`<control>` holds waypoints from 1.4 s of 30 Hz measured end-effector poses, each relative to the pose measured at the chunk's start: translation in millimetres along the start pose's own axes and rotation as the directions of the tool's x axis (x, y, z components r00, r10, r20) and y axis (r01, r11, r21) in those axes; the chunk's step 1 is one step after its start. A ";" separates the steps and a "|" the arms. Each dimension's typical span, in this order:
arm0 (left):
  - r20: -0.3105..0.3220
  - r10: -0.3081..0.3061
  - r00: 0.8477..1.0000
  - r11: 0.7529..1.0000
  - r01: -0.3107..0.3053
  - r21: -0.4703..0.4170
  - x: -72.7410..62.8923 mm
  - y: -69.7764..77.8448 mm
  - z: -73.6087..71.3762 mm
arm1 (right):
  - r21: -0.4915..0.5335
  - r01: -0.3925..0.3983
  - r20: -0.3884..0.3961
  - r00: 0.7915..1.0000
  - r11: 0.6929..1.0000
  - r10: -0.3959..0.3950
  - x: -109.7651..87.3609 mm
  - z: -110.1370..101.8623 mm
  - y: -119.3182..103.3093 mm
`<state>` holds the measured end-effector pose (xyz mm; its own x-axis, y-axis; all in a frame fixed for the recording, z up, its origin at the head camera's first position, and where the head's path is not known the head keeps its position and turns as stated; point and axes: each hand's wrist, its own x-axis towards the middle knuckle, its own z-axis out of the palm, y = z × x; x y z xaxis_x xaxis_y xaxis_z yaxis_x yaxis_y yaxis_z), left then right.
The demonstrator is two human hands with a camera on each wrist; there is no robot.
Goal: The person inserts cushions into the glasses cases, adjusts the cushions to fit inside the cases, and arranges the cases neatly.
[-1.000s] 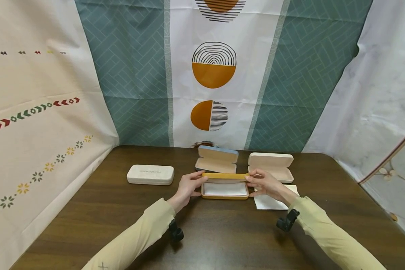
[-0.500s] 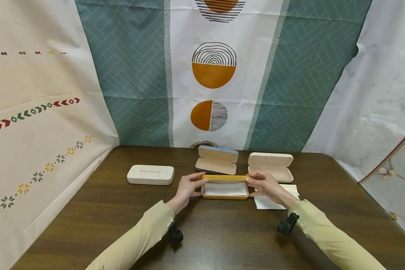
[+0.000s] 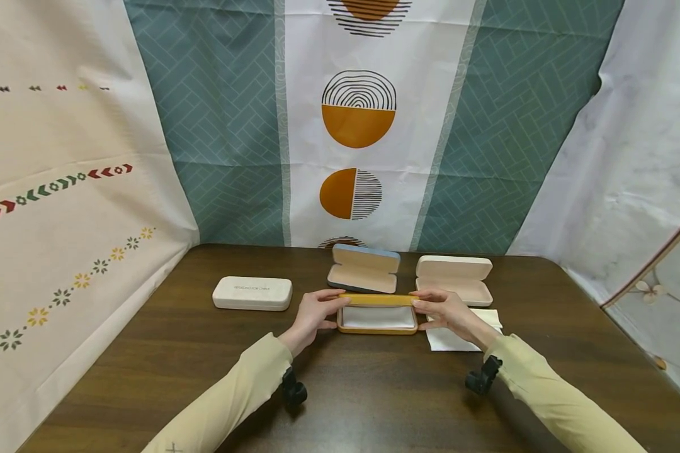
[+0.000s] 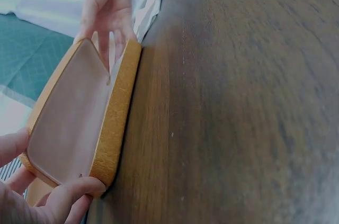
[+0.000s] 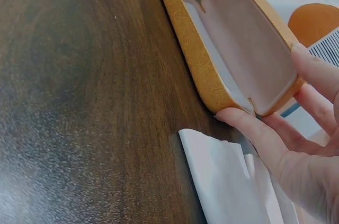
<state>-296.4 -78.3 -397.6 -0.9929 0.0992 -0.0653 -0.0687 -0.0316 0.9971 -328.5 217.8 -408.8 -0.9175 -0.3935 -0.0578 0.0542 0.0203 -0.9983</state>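
A yellow glasses case (image 3: 378, 300) stands partly open on the table, its hinge at the back. A folded white cloth (image 3: 378, 317) lies in its base. My left hand (image 3: 313, 316) grips the left end, with fingers on both the lid and the base. At the right end my right hand (image 3: 444, 311) holds lid and base the same way. In the left wrist view the pale lining of the lid (image 4: 71, 113) shows between the two hands. The right wrist view has the yellow base wall (image 5: 193, 49) resting on the wood, a finger at its corner.
Behind stand an open blue glasses case (image 3: 368, 277) and an open white one (image 3: 454, 269). A closed white glasses case (image 3: 252, 293) lies to the left. White cloth (image 3: 453, 340) lies beneath and beside my right hand. A patterned curtain (image 3: 232, 126) hangs behind the table.
The lid of the yellow glasses case has come down slightly, and both hands' upper fingers have lowered with it. The base and the other cases have stayed put.
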 end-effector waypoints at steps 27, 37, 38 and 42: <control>-0.011 0.009 1.000 1.000 -0.009 0.023 -1.0 -0.1 -0.3 | -0.016 0.017 -0.010 1.000 1.000 -0.017 1.2 0.0 3.9; -0.044 0.014 0.999 0.999 -0.012 0.040 5.7 -12.4 -0.9 | -0.034 -0.001 -0.021 1.000 0.999 0.000 -0.1 0.3 3.2; -0.044 0.016 0.999 0.999 -0.014 0.043 5.4 -12.3 -0.9 | -0.028 -0.004 -0.027 1.000 1.000 0.003 -0.2 0.5 3.1; -0.036 0.026 0.999 0.999 -0.025 0.036 4.9 -12.5 -1.4 | -0.021 0.008 -0.018 1.000 1.000 -0.009 0.2 -0.1 4.0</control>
<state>-300.6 -78.7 -410.5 -0.9972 0.0629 -0.0404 -0.0403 0.0017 0.9992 -328.5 217.9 -412.9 -0.9249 -0.3769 -0.0492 0.0382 0.0367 -0.9986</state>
